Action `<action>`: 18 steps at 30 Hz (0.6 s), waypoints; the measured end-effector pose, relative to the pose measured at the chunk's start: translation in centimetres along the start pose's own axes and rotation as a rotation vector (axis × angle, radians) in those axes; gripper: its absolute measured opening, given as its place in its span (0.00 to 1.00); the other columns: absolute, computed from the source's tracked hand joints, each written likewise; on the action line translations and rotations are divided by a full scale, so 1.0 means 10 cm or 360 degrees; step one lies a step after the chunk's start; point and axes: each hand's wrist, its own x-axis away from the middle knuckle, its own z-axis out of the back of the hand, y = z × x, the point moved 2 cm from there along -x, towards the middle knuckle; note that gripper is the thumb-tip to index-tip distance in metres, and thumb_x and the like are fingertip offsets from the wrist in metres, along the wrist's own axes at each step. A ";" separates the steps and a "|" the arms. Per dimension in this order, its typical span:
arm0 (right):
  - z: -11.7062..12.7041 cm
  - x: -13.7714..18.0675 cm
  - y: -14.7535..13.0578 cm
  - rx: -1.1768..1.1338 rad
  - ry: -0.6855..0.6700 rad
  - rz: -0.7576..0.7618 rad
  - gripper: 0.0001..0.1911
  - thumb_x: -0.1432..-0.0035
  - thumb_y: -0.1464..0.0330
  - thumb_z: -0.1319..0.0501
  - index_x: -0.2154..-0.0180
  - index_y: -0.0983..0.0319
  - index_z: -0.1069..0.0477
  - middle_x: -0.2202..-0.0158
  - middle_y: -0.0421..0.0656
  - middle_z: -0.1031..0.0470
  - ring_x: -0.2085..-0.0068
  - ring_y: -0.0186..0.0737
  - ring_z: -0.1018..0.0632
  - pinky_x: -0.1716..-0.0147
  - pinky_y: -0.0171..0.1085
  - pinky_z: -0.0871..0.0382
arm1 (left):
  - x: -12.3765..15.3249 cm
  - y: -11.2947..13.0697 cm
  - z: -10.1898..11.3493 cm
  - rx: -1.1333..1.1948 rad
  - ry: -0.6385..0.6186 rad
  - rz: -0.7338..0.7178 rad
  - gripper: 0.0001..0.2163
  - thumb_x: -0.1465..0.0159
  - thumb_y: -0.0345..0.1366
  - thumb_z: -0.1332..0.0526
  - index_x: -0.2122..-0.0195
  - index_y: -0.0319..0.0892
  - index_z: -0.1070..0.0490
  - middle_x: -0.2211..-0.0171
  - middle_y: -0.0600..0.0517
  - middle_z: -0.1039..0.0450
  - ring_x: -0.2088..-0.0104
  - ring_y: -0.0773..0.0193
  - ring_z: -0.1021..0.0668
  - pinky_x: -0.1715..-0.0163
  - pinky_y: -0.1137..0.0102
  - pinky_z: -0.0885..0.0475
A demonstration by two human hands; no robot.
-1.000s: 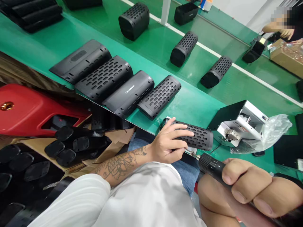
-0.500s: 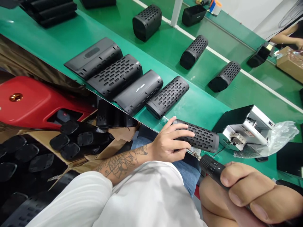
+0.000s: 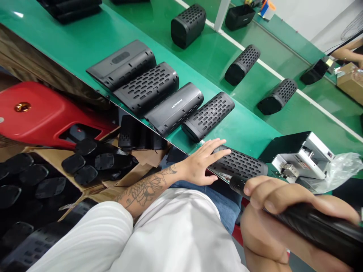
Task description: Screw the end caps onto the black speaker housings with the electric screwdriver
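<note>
A black perforated speaker housing (image 3: 244,164) lies at the table's near edge, with long slots along its upper face. My left hand (image 3: 200,161) is at its left end, fingers stretched out and thumb apart, the fingertips over the end of the housing. In my right hand (image 3: 269,193), closed, is a black electric screwdriver (image 3: 312,223). Its front end points at the housing's near side; the bit is hardly visible, so I cannot tell whether it touches. Left of this housing is another slotted speaker housing (image 3: 210,116), beside a smooth one marked MERKURY (image 3: 174,107).
A white and black screw feeder (image 3: 304,156) stands on the right, a clear plastic bag (image 3: 340,172) against it. More housings (image 3: 242,64) stand along the green table (image 3: 70,49). Below left are a red stool (image 3: 42,113) and a carton (image 3: 93,192) of black parts. Another person's arm (image 3: 347,53) shows far right.
My left hand's fingers have drawn back toward the housing's left end. The screwdriver has moved left and up, closer to the housing. The view has shifted slightly.
</note>
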 end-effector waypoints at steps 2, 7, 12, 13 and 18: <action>-0.17 -0.15 0.10 -0.0048 0.0097 0.0188 0.30 0.27 0.33 0.35 0.38 0.44 0.19 0.67 0.38 0.23 0.72 0.45 0.21 0.62 0.54 0.14 | 0.00 -0.15 -0.03 0.0018 -0.0061 0.0040 0.55 0.34 0.34 0.22 0.09 0.50 0.49 0.10 0.32 0.50 0.09 0.30 0.44 0.11 0.32 0.42; -0.35 -0.39 0.33 -0.0132 -0.0051 0.0286 0.28 0.29 0.37 0.28 0.47 0.53 0.15 0.69 0.38 0.19 0.73 0.45 0.19 0.67 0.51 0.15 | -0.01 -0.37 -0.14 0.0130 -0.0058 0.0039 0.51 0.34 0.33 0.21 0.13 0.50 0.43 0.11 0.31 0.51 0.10 0.33 0.41 0.12 0.37 0.37; -0.45 -0.46 0.43 -0.0247 -0.0174 0.0154 0.20 0.32 0.49 0.20 0.52 0.55 0.18 0.70 0.35 0.19 0.74 0.40 0.19 0.67 0.46 0.16 | -0.03 -0.39 -0.16 0.0185 -0.0067 0.0051 0.46 0.35 0.33 0.21 0.18 0.51 0.37 0.16 0.33 0.42 0.14 0.35 0.33 0.16 0.41 0.30; -0.45 -0.47 0.45 -0.0267 -0.0184 0.0183 0.20 0.32 0.48 0.21 0.53 0.55 0.18 0.71 0.35 0.19 0.75 0.39 0.20 0.68 0.44 0.16 | -0.03 -0.39 -0.15 0.0186 -0.0075 0.0057 0.45 0.35 0.33 0.21 0.18 0.50 0.36 0.16 0.33 0.41 0.15 0.34 0.32 0.17 0.41 0.28; -0.39 -0.54 0.58 -0.0239 -0.0497 0.0239 0.24 0.27 0.40 0.28 0.49 0.53 0.17 0.70 0.37 0.17 0.77 0.40 0.19 0.71 0.45 0.16 | -0.08 -0.40 -0.13 0.0208 -0.0084 0.0063 0.43 0.36 0.35 0.20 0.20 0.49 0.31 0.19 0.33 0.36 0.19 0.33 0.28 0.18 0.42 0.26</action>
